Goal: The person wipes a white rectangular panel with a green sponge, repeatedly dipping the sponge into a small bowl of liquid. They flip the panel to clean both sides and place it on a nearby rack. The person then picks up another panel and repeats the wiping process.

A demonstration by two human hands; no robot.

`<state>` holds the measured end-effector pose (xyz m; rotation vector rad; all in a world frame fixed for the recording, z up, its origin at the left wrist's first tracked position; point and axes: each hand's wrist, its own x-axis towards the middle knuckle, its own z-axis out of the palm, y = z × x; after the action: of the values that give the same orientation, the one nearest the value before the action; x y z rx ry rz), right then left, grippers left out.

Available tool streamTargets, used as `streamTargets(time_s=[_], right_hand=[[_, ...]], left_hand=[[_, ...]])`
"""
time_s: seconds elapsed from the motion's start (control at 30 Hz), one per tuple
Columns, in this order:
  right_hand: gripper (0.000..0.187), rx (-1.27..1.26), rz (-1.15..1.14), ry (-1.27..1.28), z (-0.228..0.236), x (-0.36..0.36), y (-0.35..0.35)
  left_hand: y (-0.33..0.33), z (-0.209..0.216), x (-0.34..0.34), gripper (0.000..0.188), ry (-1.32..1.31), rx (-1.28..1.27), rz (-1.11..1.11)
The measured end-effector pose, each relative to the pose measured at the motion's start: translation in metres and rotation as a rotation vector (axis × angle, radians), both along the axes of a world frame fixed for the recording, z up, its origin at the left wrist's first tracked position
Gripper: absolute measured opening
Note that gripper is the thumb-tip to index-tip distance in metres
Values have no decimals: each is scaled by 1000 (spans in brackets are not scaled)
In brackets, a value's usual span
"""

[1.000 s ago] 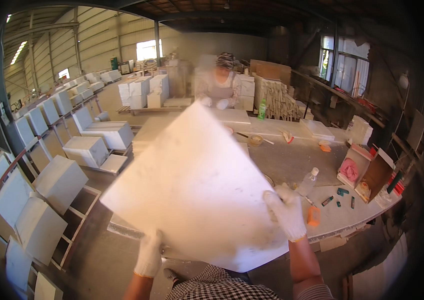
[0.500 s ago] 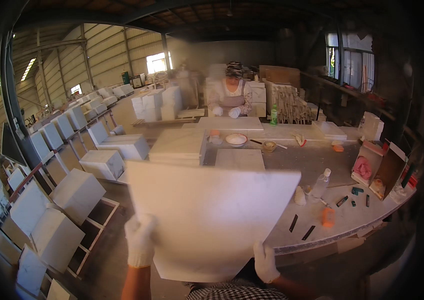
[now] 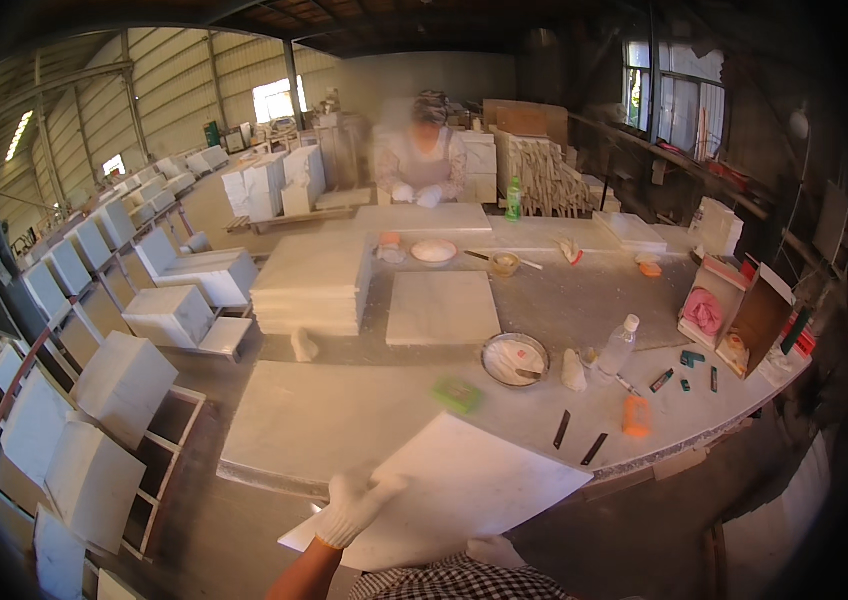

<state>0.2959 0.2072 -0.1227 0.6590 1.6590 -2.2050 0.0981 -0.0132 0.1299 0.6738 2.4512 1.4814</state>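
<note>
One white stone slab [image 3: 469, 485] is slanting over the near edge of the table [image 3: 294, 415]. The left hand [image 3: 354, 507] is grasping its left side. The right hand [image 3: 496, 552] is mostly hiding nearer; I cannot tell its grip. A slab stack [image 3: 309, 285] is sitting far left.

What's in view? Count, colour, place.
held slab: 1, white, in hands
worktable: 1, grey, centre
slab stack: 1, white, table left
flat slab: 1, white, mid-table
pan: 1, dark-rimmed, table centre
small item: 1, green, table front
dark strips: 2, black, near edge
orange block: 1, orange, beside strips
clear bottle: 1, colourless, table right
green bottle: 1, green, far side
open box: 1, brown inside, table right
stone blocks: many, white, left
co-worker: 1, pale clothing, far side
left hand: 1, white-gloved, slab's left
right hand: 1, white-gloved, slab's bottom
</note>
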Motion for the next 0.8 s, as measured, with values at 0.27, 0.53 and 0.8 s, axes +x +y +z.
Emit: streamTargets(time_s=[0.27, 0.53, 0.8], right_hand=[[26, 516, 54, 460, -42, 11, 13], [28, 978, 329, 476, 27, -2, 24], [18, 833, -336, 451, 52, -1, 38]], left_hand=[[30, -7, -11, 54, 12, -58, -56], [42, -16, -24, 55, -25, -96, -1], [57, -33, -40, 63, 73, -245, 28]])
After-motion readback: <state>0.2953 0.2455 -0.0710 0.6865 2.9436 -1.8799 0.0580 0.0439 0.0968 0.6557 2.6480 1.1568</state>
